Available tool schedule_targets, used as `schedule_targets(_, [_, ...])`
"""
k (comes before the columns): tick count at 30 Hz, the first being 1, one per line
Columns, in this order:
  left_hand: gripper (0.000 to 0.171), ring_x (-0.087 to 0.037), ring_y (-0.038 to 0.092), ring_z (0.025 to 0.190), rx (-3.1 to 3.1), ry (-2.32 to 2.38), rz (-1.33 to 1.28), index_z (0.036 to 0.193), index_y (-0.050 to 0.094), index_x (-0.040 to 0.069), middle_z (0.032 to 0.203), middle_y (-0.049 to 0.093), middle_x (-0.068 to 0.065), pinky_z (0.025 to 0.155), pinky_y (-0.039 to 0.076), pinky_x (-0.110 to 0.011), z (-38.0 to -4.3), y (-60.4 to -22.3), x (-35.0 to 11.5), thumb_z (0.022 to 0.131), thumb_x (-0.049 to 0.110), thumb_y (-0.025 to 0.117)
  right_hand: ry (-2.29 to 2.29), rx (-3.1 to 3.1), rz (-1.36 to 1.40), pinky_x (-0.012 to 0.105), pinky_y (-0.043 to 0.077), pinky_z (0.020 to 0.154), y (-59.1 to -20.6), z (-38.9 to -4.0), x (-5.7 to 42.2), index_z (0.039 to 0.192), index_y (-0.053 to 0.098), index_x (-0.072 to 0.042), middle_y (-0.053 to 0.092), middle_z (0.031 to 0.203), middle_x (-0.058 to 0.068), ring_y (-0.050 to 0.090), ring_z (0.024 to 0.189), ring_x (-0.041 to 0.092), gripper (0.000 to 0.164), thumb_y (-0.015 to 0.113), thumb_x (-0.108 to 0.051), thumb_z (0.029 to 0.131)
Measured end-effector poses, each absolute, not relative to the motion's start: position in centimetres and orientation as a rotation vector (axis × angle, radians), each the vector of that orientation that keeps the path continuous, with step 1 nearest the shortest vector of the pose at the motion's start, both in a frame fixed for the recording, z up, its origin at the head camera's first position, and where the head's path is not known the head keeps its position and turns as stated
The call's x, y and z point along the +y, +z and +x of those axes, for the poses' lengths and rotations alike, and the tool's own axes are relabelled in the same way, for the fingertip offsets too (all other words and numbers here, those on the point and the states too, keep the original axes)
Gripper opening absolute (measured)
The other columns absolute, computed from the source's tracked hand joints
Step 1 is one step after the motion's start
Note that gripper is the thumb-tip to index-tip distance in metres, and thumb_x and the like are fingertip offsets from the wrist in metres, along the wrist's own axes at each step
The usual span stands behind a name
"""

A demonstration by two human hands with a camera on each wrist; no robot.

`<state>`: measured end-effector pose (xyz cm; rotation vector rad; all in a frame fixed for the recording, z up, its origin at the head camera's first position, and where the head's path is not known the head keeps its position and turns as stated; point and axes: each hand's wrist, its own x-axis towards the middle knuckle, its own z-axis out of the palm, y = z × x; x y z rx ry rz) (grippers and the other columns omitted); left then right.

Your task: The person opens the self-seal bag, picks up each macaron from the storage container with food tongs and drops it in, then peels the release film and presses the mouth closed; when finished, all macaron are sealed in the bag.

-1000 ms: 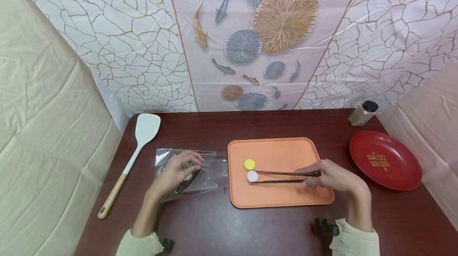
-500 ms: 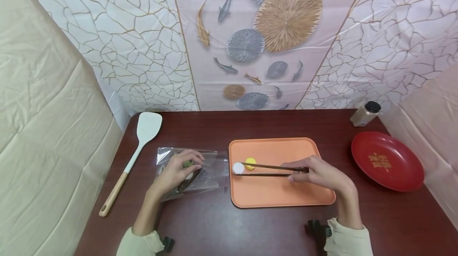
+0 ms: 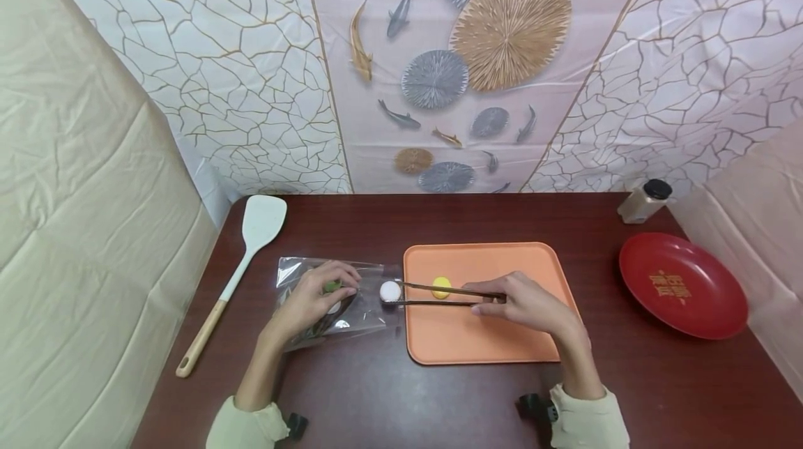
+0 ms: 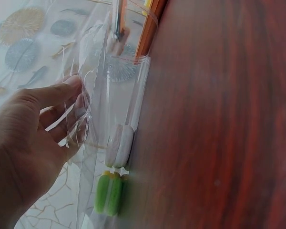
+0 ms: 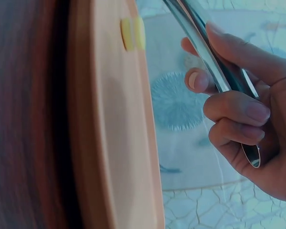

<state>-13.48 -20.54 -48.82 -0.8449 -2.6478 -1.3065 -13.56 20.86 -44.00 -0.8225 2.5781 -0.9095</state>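
My right hand (image 3: 523, 301) grips metal tongs (image 5: 200, 43), whose tips pinch a white macaron (image 3: 390, 291) over the mouth of a clear plastic bag (image 3: 366, 316). The upper film of that bag is pinched between the thumb and fingers of my left hand (image 4: 43, 114), lifting it. Inside, in the left wrist view, a pale macaron (image 4: 119, 146) and a green macaron (image 4: 108, 193) stand on edge one behind the other. A yellow macaron (image 3: 442, 286) lies on the orange tray (image 3: 489, 337), partly behind the tongs in the head view.
Left of the bag lies a white spatula (image 3: 262, 220) with a wooden handle. On the right are a red plate (image 3: 709, 288) and a black-lidded jar (image 3: 644, 202). A patterned cloth (image 3: 433, 86) hangs behind the dark table (image 3: 401, 400).
The right hand has carried the white macaron in the tongs leftward, from beside the yellow macaron past the tray's edge to the bag's mouth. My left hand has stayed on the bag.
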Motion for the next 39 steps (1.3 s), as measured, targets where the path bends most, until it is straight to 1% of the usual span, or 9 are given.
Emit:
schedule_targets(1, [0.012, -0.026, 0.072, 0.117, -2.65, -1.307, -0.844, 0.104, 0.08, 0.008, 0.118, 0.079, -0.004, 0.104, 0.059, -0.049, -13.5, -48.8, -20.5, 0.097, -0.001, 0.08, -0.907, 2.572, -0.823, 0.022, 0.035, 0.059, -44.1, -13.6, 20.5, 0.137, 0.079, -0.016, 0.068, 0.074, -0.009, 0.038, 0.061, 0.0, 0.04, 0.083, -0.027, 0.099])
schedule_targets(7, [0.012, -0.027, 0.073, 0.118, -2.649, -1.317, -0.843, 0.103, 0.08, 0.007, 0.118, 0.079, -0.004, 0.104, 0.059, -0.05, -13.5, -48.8, -20.5, 0.096, -0.002, 0.08, -0.952, 2.532, -0.953, 0.021, 0.042, 0.064, -44.4, -13.5, 19.4, 0.135, 0.079, -0.012, 0.083, 0.102, -0.003, 0.046, 0.068, -0.002, 0.036, 0.08, -0.024, 0.102])
schedule_targets(13, [0.012, -0.027, 0.073, 0.117, -2.641, -1.308, -0.854, 0.103, 0.08, 0.007, 0.118, 0.08, -0.005, 0.103, 0.06, -0.049, -13.6, -48.7, -20.4, 0.096, -0.003, 0.08, -0.937, 2.536, -0.941, 0.021, 0.042, 0.067, -44.4, -13.4, 18.9, 0.134, 0.08, -0.011, 0.084, 0.117, 0.005, 0.049, 0.072, -0.001, 0.035, 0.081, -0.024, 0.102])
schedule_targets(20, [0.012, -0.028, 0.073, 0.118, -2.656, -1.319, -0.846, 0.103, 0.079, 0.007, 0.119, 0.079, -0.008, 0.103, 0.06, -0.05, -13.4, -48.4, -20.4, 0.096, -0.002, 0.081, -0.895, 2.532, -0.962, 0.022, 0.042, 0.067, -44.5, -13.4, 18.2, 0.132, 0.081, -0.013, 0.084, 0.11, 0.001, 0.05, 0.073, 0.0, 0.034, 0.083, -0.025, 0.1])
schedule_targets(25, [0.012, -0.029, 0.073, 0.117, -2.62, -1.347, -0.879, 0.101, 0.079, 0.006, 0.117, 0.079, -0.01, 0.103, 0.06, -0.047, -13.5, -48.7, -20.4, 0.094, -0.004, 0.081, -0.857, 2.497, -1.029, 0.022, 0.044, 0.068, -45.1, -13.2, 16.4, 0.132, 0.081, -0.015, 0.082, 0.099, -0.007, 0.049, 0.071, -0.003, 0.035, 0.084, -0.024, 0.099])
schedule_targets(30, [0.011, -0.028, 0.073, 0.112, -2.585, -1.365, -0.919, 0.1, 0.079, 0.003, 0.114, 0.079, -0.01, 0.1, 0.061, -0.039, -13.6, -49.0, -20.4, 0.093, -0.006, 0.081, -0.804, 2.486, -1.113, 0.021, 0.041, 0.063, -45.6, -12.9, 14.6, 0.134, 0.08, -0.016, 0.061, 0.072, -0.013, 0.044, 0.065, -0.004, 0.037, 0.083, -0.026, 0.099])
schedule_targets(32, [0.012, -0.028, 0.073, 0.111, -2.58, -1.372, -0.921, 0.1, 0.079, 0.003, 0.113, 0.079, -0.011, 0.099, 0.061, -0.038, -13.5, -49.0, -20.4, 0.093, -0.006, 0.081, -0.795, 2.489, -1.127, 0.021, 0.041, 0.062, -45.7, -12.8, 14.1, 0.134, 0.08, -0.017, 0.062, 0.073, -0.012, 0.043, 0.064, -0.004, 0.036, 0.083, -0.027, 0.1])
schedule_targets(37, [0.011, -0.029, 0.073, 0.111, -2.58, -1.377, -0.922, 0.101, 0.078, 0.003, 0.114, 0.078, -0.012, 0.1, 0.061, -0.042, -13.5, -49.2, -20.5, 0.094, -0.006, 0.08, -0.793, 2.489, -1.115, 0.022, 0.046, 0.066, -45.9, -12.7, 13.9, 0.133, 0.08, -0.017, 0.076, 0.092, -0.013, 0.05, 0.069, -0.004, 0.034, 0.082, -0.027, 0.101])
schedule_targets(39, [0.011, -0.029, 0.073, 0.111, -2.588, -1.375, -0.916, 0.101, 0.078, 0.003, 0.114, 0.078, -0.01, 0.1, 0.061, -0.043, -13.5, -49.2, -20.4, 0.094, -0.006, 0.08, -0.797, 2.488, -1.123, 0.022, 0.046, 0.065, -45.9, -12.7, 14.0, 0.134, 0.08, -0.018, 0.077, 0.093, -0.012, 0.049, 0.068, -0.004, 0.034, 0.081, -0.027, 0.101])
